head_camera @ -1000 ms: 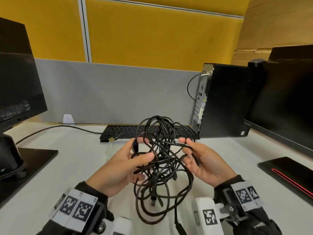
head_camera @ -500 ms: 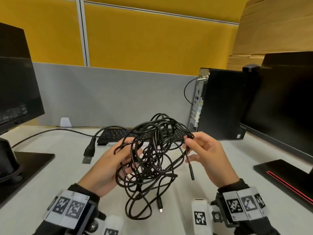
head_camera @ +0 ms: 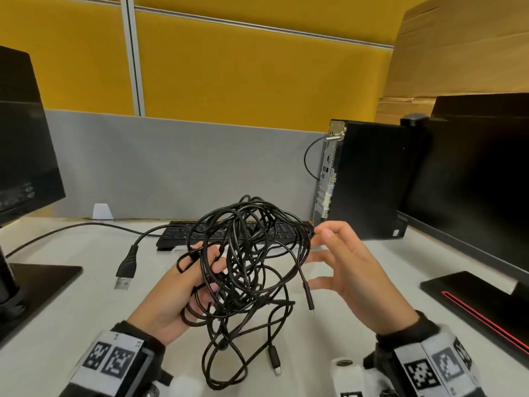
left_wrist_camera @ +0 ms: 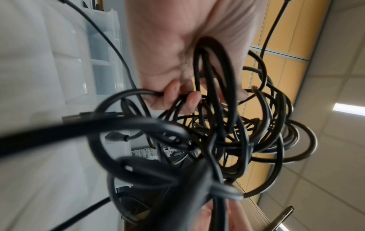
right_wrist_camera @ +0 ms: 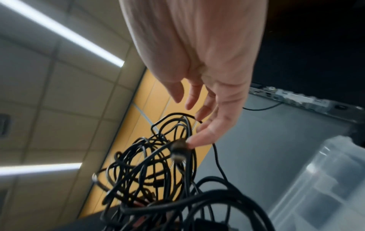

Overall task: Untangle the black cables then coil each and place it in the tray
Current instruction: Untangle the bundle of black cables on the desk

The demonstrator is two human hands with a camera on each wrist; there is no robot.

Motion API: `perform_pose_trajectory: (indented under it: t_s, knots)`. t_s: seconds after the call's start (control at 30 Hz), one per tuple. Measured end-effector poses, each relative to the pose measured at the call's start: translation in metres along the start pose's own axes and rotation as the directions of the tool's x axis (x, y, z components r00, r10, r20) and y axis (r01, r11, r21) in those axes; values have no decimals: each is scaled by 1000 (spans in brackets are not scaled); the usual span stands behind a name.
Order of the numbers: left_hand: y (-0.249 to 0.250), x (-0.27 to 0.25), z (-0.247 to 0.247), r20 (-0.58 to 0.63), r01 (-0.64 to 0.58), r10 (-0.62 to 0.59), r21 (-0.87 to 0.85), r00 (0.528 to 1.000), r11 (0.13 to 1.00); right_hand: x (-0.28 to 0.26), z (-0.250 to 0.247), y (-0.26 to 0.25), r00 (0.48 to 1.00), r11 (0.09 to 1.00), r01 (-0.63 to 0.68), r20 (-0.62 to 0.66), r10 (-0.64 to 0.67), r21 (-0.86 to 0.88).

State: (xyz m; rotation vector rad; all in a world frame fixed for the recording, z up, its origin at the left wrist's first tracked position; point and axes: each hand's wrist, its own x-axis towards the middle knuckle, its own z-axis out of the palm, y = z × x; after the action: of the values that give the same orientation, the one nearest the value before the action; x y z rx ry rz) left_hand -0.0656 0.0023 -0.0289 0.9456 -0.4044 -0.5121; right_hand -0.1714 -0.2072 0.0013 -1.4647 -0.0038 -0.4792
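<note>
**Cable knot held up over tabletop**

Office desk w/ yellow-and-grey partition behind; white tabletop [head_camera: 71, 310] carries a keyboard [head_camera: 177, 236] near the back edge, a computer tower [head_camera: 369, 179] toward the back right, monitors at both sides. Left hand [head_camera: 174, 293] holds the tangled black cables [head_camera: 246, 265] above the tabletop's middle, fingers curled through the loops. Right hand [head_camera: 352, 270] is just beside the tangle, fingers spread, index tip touching a strand. Clear tray [right_wrist_camera: 324, 179] shows in wrist views only.
</note>
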Motion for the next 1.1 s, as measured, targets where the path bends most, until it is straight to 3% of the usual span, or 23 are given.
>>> perform_pose_trajectory:
  t_s: [0.1, 0.17, 0.23, 0.37, 0.63, 0.8, 0.97, 1.1]
  knots:
    - [-1, 0, 0, -10, 14, -13, 22, 1000, 1000, 8, 3, -12, 991, 954, 130, 1, -135, -270]
    - [-2, 1, 0, -34, 17, -16, 41, 999, 999, 20, 6, -24, 977, 818, 211, 89, -194, -535]
    - [-2, 1, -1, -61, 15, -12, 55, 998, 998, 33, 9, -33, 973, 718, 224, 193, -127, -659]
    - [-3, 2, -6, -83, 53, -44, 103, 996, 993, 46, 10, -37, 966, 709, 112, 243, 86, -697]
    - [-3, 4, -14, -37, 51, -47, 100, 998, 994, 52, 14, -30, 935, 855, -19, 295, 199, -519]
    - [0, 3, -18, 67, 29, -34, 78, 997, 997, 49, 17, -34, 954, 674, 239, 297, -30, -699]
    - [5, 2, -14, 74, -80, 65, 224, 995, 971, 46, 13, -68, 930, 709, 364, 280, -239, -604]
    - [7, 0, -13, 87, -104, 83, 282, 993, 954, 43, 16, -83, 873, 613, 484, 303, -382, -624]
